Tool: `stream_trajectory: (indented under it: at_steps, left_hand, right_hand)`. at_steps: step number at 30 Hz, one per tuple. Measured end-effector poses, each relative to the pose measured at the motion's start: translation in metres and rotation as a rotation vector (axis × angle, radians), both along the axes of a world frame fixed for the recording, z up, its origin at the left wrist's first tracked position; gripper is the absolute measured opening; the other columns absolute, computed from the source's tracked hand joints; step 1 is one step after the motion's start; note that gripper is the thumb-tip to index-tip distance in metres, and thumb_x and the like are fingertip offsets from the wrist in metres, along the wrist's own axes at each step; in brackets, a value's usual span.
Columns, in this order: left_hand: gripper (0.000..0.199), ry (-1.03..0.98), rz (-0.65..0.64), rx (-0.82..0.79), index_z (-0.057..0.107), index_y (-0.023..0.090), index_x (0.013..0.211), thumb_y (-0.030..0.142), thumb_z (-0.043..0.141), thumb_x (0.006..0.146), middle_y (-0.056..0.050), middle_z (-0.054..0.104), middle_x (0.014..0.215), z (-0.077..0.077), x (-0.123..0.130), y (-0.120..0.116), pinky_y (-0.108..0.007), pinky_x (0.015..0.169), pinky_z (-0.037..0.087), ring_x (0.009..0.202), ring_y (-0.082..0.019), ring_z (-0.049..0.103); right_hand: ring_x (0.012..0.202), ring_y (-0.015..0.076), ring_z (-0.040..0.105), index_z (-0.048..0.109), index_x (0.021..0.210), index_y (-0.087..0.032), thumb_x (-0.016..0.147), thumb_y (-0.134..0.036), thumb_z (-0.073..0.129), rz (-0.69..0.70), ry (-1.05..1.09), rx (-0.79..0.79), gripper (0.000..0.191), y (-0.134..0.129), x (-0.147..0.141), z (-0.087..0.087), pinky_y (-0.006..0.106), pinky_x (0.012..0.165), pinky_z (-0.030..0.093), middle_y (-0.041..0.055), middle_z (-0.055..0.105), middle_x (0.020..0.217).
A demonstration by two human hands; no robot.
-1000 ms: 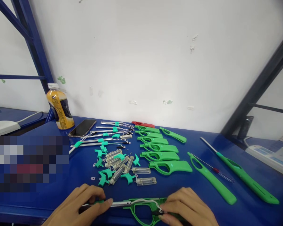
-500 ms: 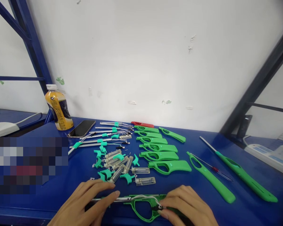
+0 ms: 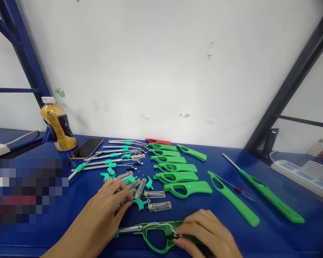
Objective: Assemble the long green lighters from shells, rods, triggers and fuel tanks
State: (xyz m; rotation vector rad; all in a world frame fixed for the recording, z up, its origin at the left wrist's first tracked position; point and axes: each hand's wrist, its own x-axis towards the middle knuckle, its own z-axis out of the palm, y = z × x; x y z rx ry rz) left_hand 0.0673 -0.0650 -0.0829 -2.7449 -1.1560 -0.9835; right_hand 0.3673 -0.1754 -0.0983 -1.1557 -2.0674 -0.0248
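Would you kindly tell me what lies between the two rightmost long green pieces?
In the head view, a slender red-banded tool lies between the green handle and the metal-tubed green piece.

Smooth plastic shell (image 3: 167, 228), shiny metal tube (image 3: 130, 229), clear plastic cartridges (image 3: 160, 206); glossy phone (image 3: 88, 148)

Green shell (image 3: 169, 228) end hidden beneath right hand (image 3: 210, 233).
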Motion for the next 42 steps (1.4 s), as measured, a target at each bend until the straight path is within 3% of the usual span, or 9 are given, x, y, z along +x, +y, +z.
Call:
stream_trajectory:
  at_steps: [6, 12, 16, 22, 30, 36, 42]
  left_hand:
    - [0.021, -0.089, -0.001, 0.070, 0.071, 0.026, 0.095, 0.031, 0.055, 0.108, -0.003, 0.071, 0.095, 0.022, 0.004, -0.023, -0.025, 0.072, 0.055, 0.086, -0.020, 0.067]
    - [0.021, 0.009, -0.144, -0.005, 0.068, 0.027, 0.100, 0.018, 0.052, 0.109, -0.001, 0.070, 0.100, 0.011, 0.022, -0.050, -0.025, 0.081, 0.057, 0.089, -0.017, 0.068]
    - [0.019, 0.041, -0.166, -0.018, 0.066, 0.025, 0.103, 0.016, 0.051, 0.109, -0.002, 0.069, 0.101, 0.002, 0.029, -0.051, -0.026, 0.079, 0.057, 0.090, -0.018, 0.067]
    - [0.023, 0.067, -0.178, -0.022, 0.066, 0.024, 0.102, 0.011, 0.047, 0.108, -0.004, 0.068, 0.103, 0.002, 0.033, -0.051, -0.028, 0.081, 0.058, 0.091, -0.019, 0.067]
    - [0.027, 0.208, -0.193, 0.115, 0.069, 0.025, 0.103, 0.011, 0.046, 0.107, -0.004, 0.072, 0.105, 0.000, 0.034, -0.048, -0.038, 0.092, 0.061, 0.098, -0.024, 0.069]
    - [0.029, 0.120, -0.179, 0.100, 0.067, 0.023, 0.100, 0.008, 0.044, 0.109, -0.003, 0.070, 0.099, -0.003, 0.037, -0.050, -0.032, 0.083, 0.058, 0.090, -0.021, 0.066]
    - [0.023, 0.038, -0.233, 0.008, 0.063, 0.023, 0.103, 0.006, 0.046, 0.107, -0.002, 0.068, 0.099, -0.002, 0.042, -0.050, -0.031, 0.078, 0.057, 0.089, -0.020, 0.065]
  right_hand:
    - [0.081, 0.0144, 0.076, 0.078, 0.104, -0.031, 0.100, -0.027, 0.079, -0.009, 0.019, -0.010, 0.006, -0.002, -0.001, 0.000, 0.025, 0.075, 0.058, -0.0042, 0.080, 0.092]
    - [0.081, 0.0143, 0.075, 0.076, 0.106, -0.032, 0.100, -0.025, 0.080, -0.018, 0.016, -0.016, 0.010, -0.002, 0.000, -0.002, 0.026, 0.076, 0.056, -0.0058, 0.080, 0.094]
    - [0.082, 0.0144, 0.075, 0.076, 0.107, -0.032, 0.099, -0.024, 0.080, -0.009, 0.014, -0.032, 0.012, -0.002, -0.001, -0.003, 0.026, 0.076, 0.055, -0.0059, 0.080, 0.095]
    - [0.083, 0.0134, 0.074, 0.075, 0.107, -0.033, 0.098, -0.024, 0.081, 0.003, 0.047, -0.058, 0.014, -0.002, -0.001, -0.001, 0.026, 0.077, 0.054, -0.0075, 0.079, 0.095]
    - [0.083, 0.0138, 0.075, 0.078, 0.108, -0.033, 0.099, -0.025, 0.082, 0.005, 0.058, -0.052, 0.013, -0.002, 0.000, 0.000, 0.026, 0.077, 0.054, -0.0063, 0.079, 0.094]
    - [0.083, 0.0143, 0.075, 0.078, 0.110, -0.031, 0.101, -0.020, 0.076, 0.018, 0.042, -0.040, 0.014, -0.003, 0.000, 0.003, 0.026, 0.078, 0.057, -0.0038, 0.080, 0.095]
    - [0.079, 0.0130, 0.077, 0.079, 0.107, -0.029, 0.101, -0.022, 0.078, 0.038, 0.163, -0.059, 0.010, -0.003, -0.001, 0.004, 0.022, 0.080, 0.059, -0.0055, 0.083, 0.093]
